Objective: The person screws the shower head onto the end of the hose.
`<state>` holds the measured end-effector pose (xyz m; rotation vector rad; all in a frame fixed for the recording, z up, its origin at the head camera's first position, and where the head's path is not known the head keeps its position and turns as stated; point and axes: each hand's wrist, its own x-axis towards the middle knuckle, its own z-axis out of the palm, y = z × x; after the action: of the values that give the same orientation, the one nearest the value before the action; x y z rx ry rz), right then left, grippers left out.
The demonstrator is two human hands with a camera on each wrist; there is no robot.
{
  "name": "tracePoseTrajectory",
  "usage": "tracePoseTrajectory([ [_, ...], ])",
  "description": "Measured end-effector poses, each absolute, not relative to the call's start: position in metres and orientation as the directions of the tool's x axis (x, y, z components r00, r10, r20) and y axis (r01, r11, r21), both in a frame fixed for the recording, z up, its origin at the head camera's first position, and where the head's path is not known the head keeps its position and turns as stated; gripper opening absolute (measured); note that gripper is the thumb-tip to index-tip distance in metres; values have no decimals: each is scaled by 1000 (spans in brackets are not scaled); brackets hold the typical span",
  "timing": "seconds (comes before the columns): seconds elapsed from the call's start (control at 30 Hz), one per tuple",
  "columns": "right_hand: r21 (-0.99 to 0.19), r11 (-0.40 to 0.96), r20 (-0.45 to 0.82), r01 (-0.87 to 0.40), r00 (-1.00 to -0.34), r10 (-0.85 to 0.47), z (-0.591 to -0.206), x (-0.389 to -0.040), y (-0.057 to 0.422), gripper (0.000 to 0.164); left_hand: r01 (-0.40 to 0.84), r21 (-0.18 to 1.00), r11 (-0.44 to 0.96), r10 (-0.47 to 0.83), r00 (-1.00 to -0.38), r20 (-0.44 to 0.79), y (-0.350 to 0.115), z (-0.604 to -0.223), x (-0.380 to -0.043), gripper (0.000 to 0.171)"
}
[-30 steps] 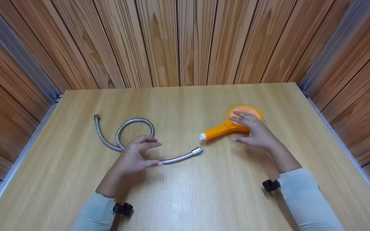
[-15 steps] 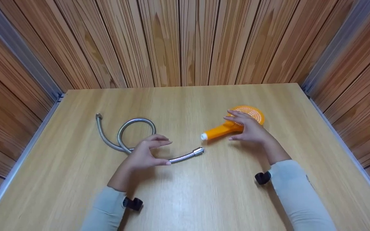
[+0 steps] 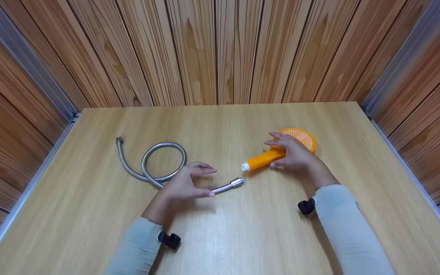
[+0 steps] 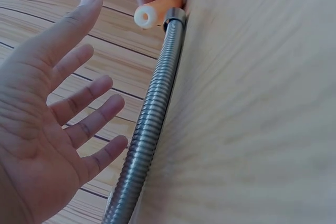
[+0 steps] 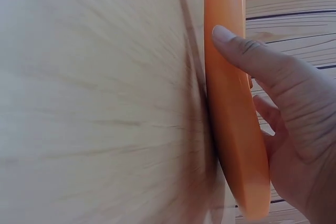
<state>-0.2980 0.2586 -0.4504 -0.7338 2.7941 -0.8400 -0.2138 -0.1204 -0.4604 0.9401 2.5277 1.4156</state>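
A flexible metal shower hose (image 3: 166, 144) lies on the table with one loop in it. Its near connector (image 3: 236, 182) points toward the white threaded end (image 3: 245, 167) of an orange hand shower (image 3: 264, 158), apart from it. My left hand (image 3: 187, 183) hovers over the hose with fingers spread; the left wrist view shows the hose beside the open palm (image 4: 39, 129). My right hand (image 3: 294, 152) straddles the shower's neck, fingers extended on the far side, thumb on the near side. In the right wrist view the thumb (image 5: 252, 59) lies against or just over the orange body (image 5: 231, 108).
The hose's other end nut (image 3: 119, 140) lies at the back left of the wooden table (image 3: 220, 236). Wood-panelled walls (image 3: 204, 49) rise behind and at both sides. Black wrist cameras (image 3: 170, 240) sit on both sleeves.
My left hand has moved right along the hose toward its near connector. My right hand has slid left from the shower's face to its neck. Hose and shower lie as before.
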Motion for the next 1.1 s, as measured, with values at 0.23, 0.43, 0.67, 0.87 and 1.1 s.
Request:
tracePoseTrajectory([
  [0.23, -508, 757, 3, -411, -880, -475, -455, -296, 259, 48, 472, 789, 393, 567, -800, 196, -117, -467, -219, 64],
  [0.43, -448, 780, 86, -437, -890, -449, -458, -293, 259, 46, 436, 804, 403, 570, -808, 152, -113, -466, -220, 63],
  [0.67, -408, 798, 219, -443, -896, -385, -465, -290, 263, 46, 410, 814, 411, 570, -813, 122, -111, -465, -221, 62],
  [0.87, -393, 835, 221, -384, -921, -320, -468, -288, 268, 57, 424, 824, 376, 564, -810, 160, -109, -466, -221, 60],
  [1.1, -407, 841, 146, -355, -935, -324, -469, -286, 275, 62, 384, 838, 387, 558, -821, 119, -105, -467, -221, 58],
])
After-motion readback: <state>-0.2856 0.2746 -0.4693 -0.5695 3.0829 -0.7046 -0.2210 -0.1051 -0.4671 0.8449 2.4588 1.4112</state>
